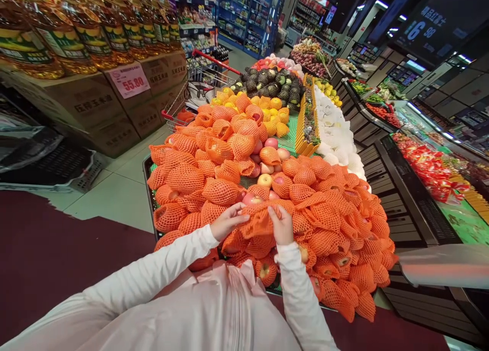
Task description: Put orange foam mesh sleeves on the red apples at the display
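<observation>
Between my two hands is an orange foam net sleeve [260, 223], held over the near part of a large apple heap. My left hand [229, 222] pinches its left end, fingers and thumb close together. The right end is gripped by my right hand [281, 223], thumb and fingers closed on the mesh. Just behind the sleeve, a bare pink apple [252, 199] shows partly. Whether an apple sits inside the held sleeve is hidden. Around my hands lie many apples in orange foam nets [324, 208], with a few bare apples [265, 180] in the middle.
Beyond the apples are yellow-netted fruit [275, 114], black-netted fruit [267, 83] and white-netted fruit [336, 132], with a yellow divider [305, 116]. A shopping cart [179, 106] stands at the heap's far left. Oil bottles [114, 35] stand on cartons [99, 106]. A plastic bag roll [443, 267] juts in from the right.
</observation>
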Demonstrator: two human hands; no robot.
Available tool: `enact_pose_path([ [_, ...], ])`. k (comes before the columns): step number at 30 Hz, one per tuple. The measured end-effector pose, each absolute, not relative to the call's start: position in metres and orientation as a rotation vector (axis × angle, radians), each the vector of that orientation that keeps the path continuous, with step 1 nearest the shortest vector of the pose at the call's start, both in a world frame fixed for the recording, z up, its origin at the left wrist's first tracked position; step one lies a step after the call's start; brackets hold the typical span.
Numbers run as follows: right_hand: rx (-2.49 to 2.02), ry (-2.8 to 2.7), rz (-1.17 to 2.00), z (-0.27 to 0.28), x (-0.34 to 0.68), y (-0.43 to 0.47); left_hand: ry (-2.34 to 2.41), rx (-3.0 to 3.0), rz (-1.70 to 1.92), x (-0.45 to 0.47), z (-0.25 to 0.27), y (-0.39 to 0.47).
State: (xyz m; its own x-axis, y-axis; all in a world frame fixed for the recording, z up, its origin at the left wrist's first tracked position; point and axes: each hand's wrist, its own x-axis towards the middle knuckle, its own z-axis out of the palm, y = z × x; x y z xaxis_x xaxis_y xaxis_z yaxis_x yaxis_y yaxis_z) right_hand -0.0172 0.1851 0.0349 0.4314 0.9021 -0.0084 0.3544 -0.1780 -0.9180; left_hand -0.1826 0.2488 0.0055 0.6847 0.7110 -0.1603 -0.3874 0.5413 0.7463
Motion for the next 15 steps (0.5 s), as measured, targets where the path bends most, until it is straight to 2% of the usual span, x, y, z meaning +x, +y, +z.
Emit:
enact_pose_path([
  [1, -1.905, -1.258, 0.566, 0.037, -0.012, 0.201, 0.535, 0.775, 0.744, -0.176, 0.002, 0.253],
  [4, -2.037, -1.339, 0.458, 0.034, -0.01, 0.242, 0.707, 0.839, 0.947, -0.16, -0.014, 0.264],
  [9, -2.177, -1.387, 0.484, 0.019, -0.025, 0.267, 0.806, 0.888, 1.039, -0.158, -0.034, 0.263],
  [15, -2.146, -1.458, 0.483, 0.026, -0.033, 0.236, 0.853, 0.951, 1.053, -0.175, -0.039, 0.244],
])
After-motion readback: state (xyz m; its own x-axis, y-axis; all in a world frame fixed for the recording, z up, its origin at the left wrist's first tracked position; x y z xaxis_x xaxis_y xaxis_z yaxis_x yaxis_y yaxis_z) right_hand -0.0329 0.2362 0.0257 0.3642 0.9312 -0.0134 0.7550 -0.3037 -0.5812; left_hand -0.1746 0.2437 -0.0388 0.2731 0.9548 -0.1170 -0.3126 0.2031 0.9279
